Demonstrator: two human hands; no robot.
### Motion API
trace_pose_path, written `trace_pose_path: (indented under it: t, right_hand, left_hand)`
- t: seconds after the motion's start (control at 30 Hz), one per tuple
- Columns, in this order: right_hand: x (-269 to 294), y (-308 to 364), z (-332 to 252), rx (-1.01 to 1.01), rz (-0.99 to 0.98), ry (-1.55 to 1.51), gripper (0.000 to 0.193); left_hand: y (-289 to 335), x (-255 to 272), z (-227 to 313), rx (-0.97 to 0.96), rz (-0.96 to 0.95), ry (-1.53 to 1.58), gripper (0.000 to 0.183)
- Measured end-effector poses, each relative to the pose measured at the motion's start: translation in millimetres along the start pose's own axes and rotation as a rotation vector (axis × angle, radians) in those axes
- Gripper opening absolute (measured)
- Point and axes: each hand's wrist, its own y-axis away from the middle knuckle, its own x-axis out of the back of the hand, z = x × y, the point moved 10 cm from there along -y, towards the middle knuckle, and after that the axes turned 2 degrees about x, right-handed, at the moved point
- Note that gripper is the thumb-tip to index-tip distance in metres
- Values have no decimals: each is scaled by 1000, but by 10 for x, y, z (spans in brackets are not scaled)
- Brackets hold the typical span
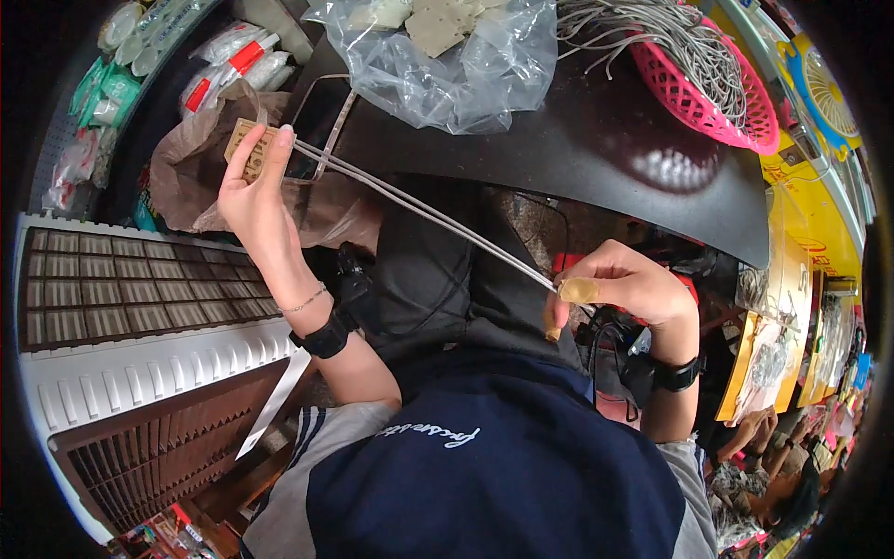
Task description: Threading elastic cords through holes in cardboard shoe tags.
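A doubled grey cord [410,200] runs taut on a slant between my two hands. At the upper left, my left hand [264,210] is closed on a small tan printed tag [252,166], with the cord's upper end at the thumb tip. Lower and to the right, my right hand [643,287] pinches the cord's other end. Yellowish coverings wrap the right thumb and a fingertip [551,326]. A loop of cord or strip also shows above the left fingers; where it leads is hard to make out.
A black table [521,158] holds a clear plastic bag [428,84] of tan tags and a pink basket [708,121] heaped with grey cords [694,70]. Brown plastic [186,172] lies behind my left hand. A white-and-brown slatted unit [140,373] stands left. Other people [773,484] sit at far right.
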Motion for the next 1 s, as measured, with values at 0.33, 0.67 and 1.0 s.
trace_pose_path:
  t: [0.33,0.67,1.0]
  right_hand:
    - [66,42,55,-12,28,4,27]
    - [68,41,53,-40,28,8,28]
    - [285,148,-386,135,687,789,49]
  left_hand:
    - [8,29,-35,56,12,-22,36]
    - [-19,34,-52,30,-8,-44,37]
    - [354,-514,273,-21,-177,-29,33]
